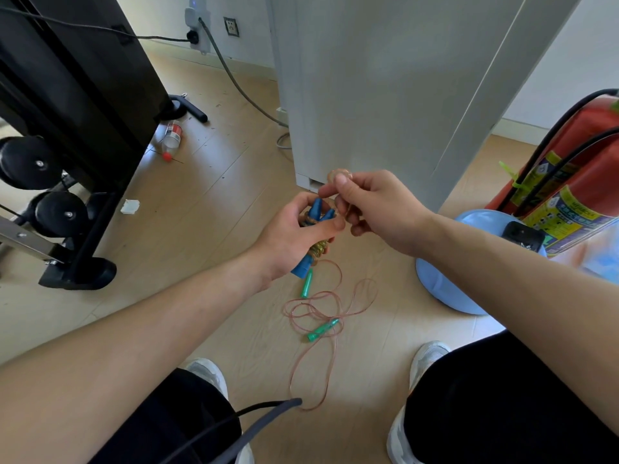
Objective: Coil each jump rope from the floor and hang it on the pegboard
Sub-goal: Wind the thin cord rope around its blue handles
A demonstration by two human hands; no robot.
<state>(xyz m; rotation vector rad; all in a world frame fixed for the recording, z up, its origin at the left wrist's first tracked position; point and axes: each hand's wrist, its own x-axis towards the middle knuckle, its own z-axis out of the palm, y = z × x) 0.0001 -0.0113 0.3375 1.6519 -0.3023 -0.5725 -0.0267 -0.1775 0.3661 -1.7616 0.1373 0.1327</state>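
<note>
Head view looks down on both forearms stretched out over a pale wooden floor (217,202). The left hand (291,239) grips the blue-handled jump rope (316,209): its fingers (331,226) are curled round the two handles held side by side, pointed tips up, with clear pinkish cord wound in tight turns round their lower part. The right hand (378,212), just beside and slightly higher, pinches a small loop of the same cord between thumb and forefinger. Below the hands, between the person's two pale shoes, the green-handled jump rope (323,328) lies on the floor in loose tangled loops, its handles apart. A red fire extinguisher (576,182) and a light blue basin (438,283) stand to the right, a black weight machine (83,95) to the left, a plastic bottle (171,135) lying near it.
</note>
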